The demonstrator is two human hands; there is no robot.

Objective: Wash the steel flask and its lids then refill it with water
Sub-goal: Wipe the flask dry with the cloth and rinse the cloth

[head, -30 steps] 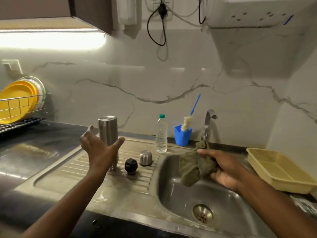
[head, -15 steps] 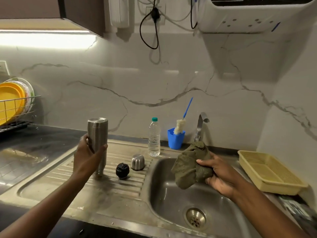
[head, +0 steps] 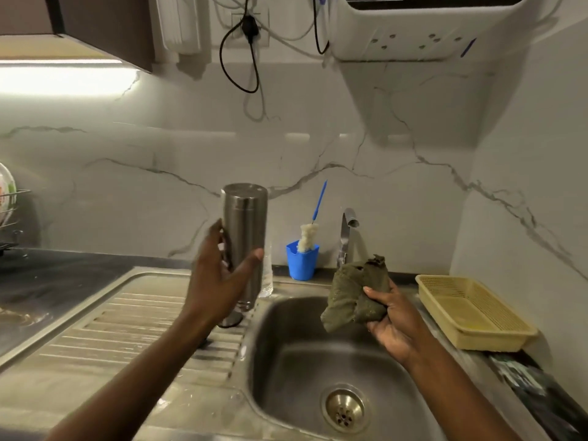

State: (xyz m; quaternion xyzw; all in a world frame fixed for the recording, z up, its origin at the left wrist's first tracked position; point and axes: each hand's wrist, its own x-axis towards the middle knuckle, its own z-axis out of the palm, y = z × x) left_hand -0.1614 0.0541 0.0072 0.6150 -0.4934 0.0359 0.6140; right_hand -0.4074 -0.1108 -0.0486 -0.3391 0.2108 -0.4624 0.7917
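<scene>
My left hand (head: 219, 281) grips the steel flask (head: 245, 230), held upside down with its mouth downward, lifted above the ribbed drainboard (head: 127, 332) near the sink's left rim. My right hand (head: 394, 319) is closed around a crumpled olive-green cloth (head: 353, 291) over the sink basin (head: 318, 361), just below the tap (head: 346, 230). A steel lid (head: 230, 320) peeks out on the drainboard beneath my left wrist. The black lid is hidden behind my left arm.
A blue cup (head: 302, 262) holding a bottle brush stands behind the sink. A clear plastic bottle (head: 266, 281) is partly hidden by the flask. A yellow plastic tray (head: 471, 313) sits to the right. A dish rack (head: 9, 205) is at far left.
My left hand closed on the flask, lifted it off the drainboard and carried it right toward the sink. The cloth in my right hand stayed over the basin.
</scene>
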